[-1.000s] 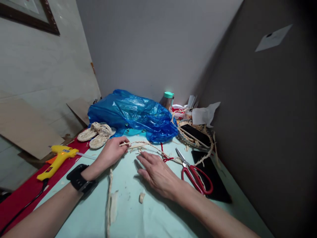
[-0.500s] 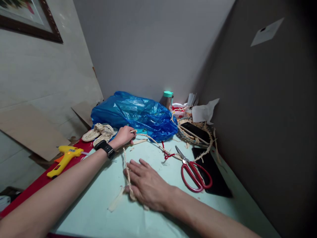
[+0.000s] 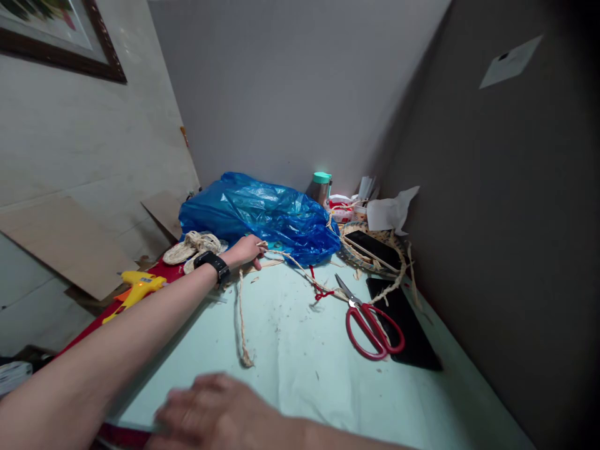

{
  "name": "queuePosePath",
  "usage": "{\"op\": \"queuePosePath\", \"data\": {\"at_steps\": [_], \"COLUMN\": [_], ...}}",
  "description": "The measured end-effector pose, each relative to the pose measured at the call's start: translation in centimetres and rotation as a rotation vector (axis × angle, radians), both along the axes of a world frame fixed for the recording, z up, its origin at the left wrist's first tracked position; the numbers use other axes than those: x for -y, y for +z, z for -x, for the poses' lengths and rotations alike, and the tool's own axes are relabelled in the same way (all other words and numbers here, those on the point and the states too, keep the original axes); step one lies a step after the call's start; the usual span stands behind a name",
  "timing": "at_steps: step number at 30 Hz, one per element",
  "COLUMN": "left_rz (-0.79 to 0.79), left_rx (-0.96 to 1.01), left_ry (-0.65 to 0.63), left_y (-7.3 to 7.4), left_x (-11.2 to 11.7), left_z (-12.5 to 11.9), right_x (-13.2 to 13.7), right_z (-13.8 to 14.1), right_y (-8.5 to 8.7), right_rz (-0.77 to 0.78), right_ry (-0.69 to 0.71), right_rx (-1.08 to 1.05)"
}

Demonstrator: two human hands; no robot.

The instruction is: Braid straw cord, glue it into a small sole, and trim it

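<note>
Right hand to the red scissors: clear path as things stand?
Probably yes. The right hand is low at the near table edge, blurred. The red scissors lie flat on the green paper ahead to its right, with nothing between. The braided cord runs off to the left.

blue bag (image 3: 262, 215) | red scissors (image 3: 370, 325) | yellow glue gun (image 3: 135, 289) | tan braid (image 3: 242, 312)

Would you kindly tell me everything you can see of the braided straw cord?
The braided straw cord is pale tan, plaited from dried fibre. The left hand pinches it beside the blue bag. One length lies across the pale green table cover, ending frayed; another trails right toward the red scissors.
</note>
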State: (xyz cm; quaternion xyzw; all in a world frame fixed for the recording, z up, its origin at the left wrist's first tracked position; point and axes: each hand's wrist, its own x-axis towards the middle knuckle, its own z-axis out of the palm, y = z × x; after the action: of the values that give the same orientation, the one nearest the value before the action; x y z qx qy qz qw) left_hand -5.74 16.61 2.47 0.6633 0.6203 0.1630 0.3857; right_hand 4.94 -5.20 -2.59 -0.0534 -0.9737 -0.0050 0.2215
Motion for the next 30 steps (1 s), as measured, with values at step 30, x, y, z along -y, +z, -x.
{"op": "queuePosePath", "data": {"at_steps": [30], "left_rz": [-0.38], "left_rx": [1.457], "left_ry": [-0.077], "left_y": [14.4], "left_x": [9.3], "left_z": [9.9], "right_x": [-8.1], "right_z": [-0.6], "right_y": [2.5], "right_rz": [0.213], "right_ry": [-0.367], "right_rx": [0.094]}}
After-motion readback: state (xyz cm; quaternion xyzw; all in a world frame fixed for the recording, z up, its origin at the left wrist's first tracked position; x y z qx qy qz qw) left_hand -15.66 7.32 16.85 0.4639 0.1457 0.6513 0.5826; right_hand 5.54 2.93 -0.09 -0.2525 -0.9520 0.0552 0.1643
